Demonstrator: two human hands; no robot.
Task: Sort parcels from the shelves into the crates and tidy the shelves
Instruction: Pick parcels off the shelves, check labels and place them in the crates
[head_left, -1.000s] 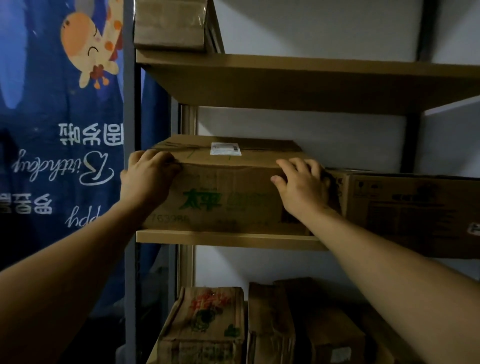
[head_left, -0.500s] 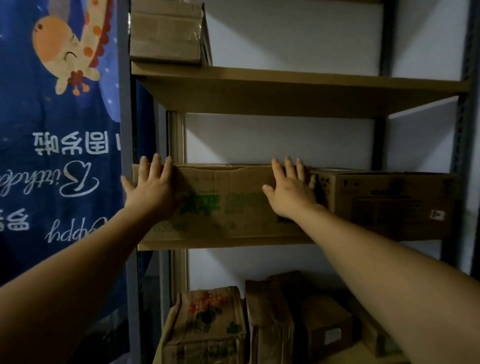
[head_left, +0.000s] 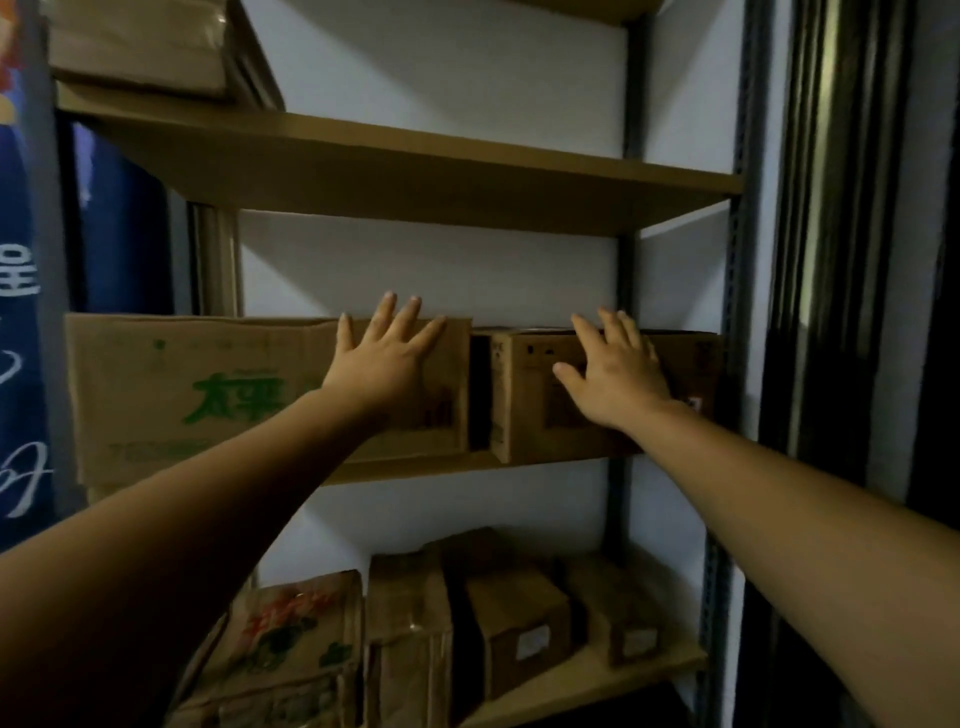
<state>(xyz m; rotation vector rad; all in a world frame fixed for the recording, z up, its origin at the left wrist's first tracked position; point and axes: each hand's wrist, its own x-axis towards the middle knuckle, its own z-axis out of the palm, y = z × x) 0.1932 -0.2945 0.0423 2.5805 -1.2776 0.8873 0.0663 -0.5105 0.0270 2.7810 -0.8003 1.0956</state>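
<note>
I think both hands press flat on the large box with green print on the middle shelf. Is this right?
Not quite. Only the left hand lies flat on the large box with green print. The right hand lies flat on the smaller box beside it, on the same middle shelf. The head view shows it.

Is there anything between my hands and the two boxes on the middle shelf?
Nothing visible. The left hand rests flat against the green-printed box, and the right hand flat against the smaller box beside it.
</note>
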